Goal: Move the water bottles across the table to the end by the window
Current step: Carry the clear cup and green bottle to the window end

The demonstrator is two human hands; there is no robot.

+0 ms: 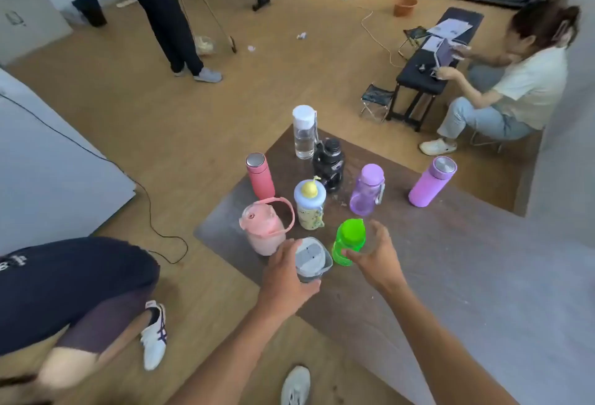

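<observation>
Several water bottles stand grouped at one end of the dark brown table. My left hand is wrapped around a grey bottle with a flat grey lid near the table's edge. My right hand grips a bright green bottle from the right side. Behind them stand a pale pink jug with a loop handle, a blue-lidded bottle with a yellow cap, a pink steel-capped flask, a clear bottle with a white cap, a black bottle, a translucent purple bottle and a lilac flask.
A person in dark shorts and white shoes crouches close at the left of the table. Another person sits at a black bench on the right. Someone with a broom stands far back. A black cable lies on the wooden floor.
</observation>
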